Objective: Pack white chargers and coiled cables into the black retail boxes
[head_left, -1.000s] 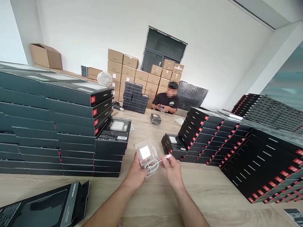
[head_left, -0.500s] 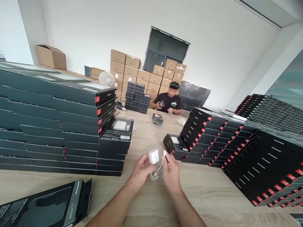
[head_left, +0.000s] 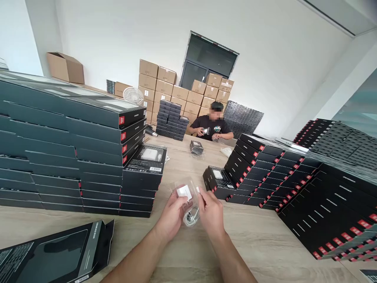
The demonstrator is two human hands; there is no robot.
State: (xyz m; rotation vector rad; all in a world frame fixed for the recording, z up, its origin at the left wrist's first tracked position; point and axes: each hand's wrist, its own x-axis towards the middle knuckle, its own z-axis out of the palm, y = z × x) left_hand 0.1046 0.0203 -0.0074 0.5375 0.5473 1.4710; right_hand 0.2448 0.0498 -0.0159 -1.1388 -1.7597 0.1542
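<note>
Between left hand point(head_left: 170, 219) and right hand point(head_left: 211, 214), fingers point(head_left: 203, 198) pinch a clear bag point(head_left: 186, 196).

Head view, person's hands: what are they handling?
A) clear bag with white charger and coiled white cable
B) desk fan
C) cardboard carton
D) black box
A: the left hand and right hand are at the clear bag, with the white charger and coiled white cable.

A clear glossy plastic bag point(head_left: 192, 188) wraps a smooth white plastic charger point(head_left: 184, 192) and a white coiled cable point(head_left: 191, 218); the pale wood-grain table top point(head_left: 259, 243) looks matt, the dark card boxes point(head_left: 100, 173) on the left are matt, and the far brown cardboard cartons point(head_left: 165, 92) look rough
</note>
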